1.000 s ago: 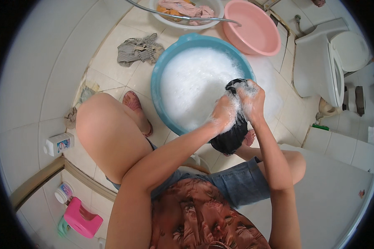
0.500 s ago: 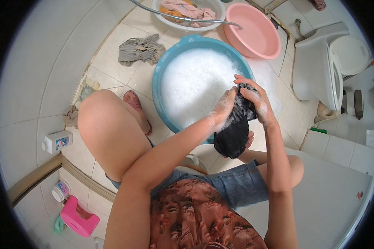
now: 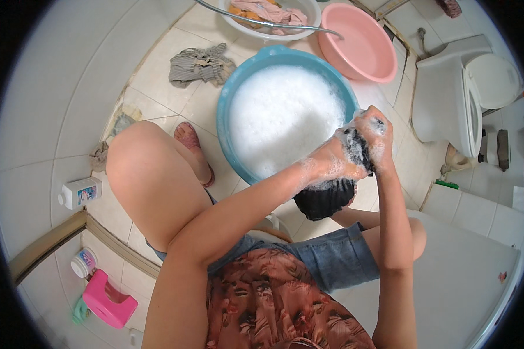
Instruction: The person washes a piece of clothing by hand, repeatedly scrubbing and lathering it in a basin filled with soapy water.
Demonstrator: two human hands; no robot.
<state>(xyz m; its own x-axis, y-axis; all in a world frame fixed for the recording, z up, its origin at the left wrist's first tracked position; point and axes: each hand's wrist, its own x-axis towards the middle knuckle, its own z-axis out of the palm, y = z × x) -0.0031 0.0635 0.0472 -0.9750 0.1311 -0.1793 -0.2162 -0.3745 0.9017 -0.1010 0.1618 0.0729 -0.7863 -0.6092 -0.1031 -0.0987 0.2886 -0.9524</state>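
A wet black cloth (image 3: 325, 199), bunched and foamy, is gripped between my two hands beside the right rim of a blue basin (image 3: 227, 139). My left hand (image 3: 335, 158) is closed round its middle, suds covering the fingers and wrist. Just above and to the right, my right hand (image 3: 376, 132) is clenched on the cloth's upper end. The lower part of the cloth hangs loose toward my right knee. White foam (image 3: 282, 116) fills the basin. What kind of garment the cloth is, I cannot tell.
A pink basin (image 3: 361, 46) and a white basin (image 3: 317, 17) holding clothes stand beyond, crossed by a shower hose (image 3: 262, 25). A grey striped cloth (image 3: 195, 65) lies on the tiles. White bottle (image 3: 80, 193) and pink stool (image 3: 108, 299) are left; a toilet (image 3: 448, 99) is right.
Both hands have tightened round the black cloth, and the right has turned into a fist. The bundle between them is more compressed and foamier. My view has shifted slightly.
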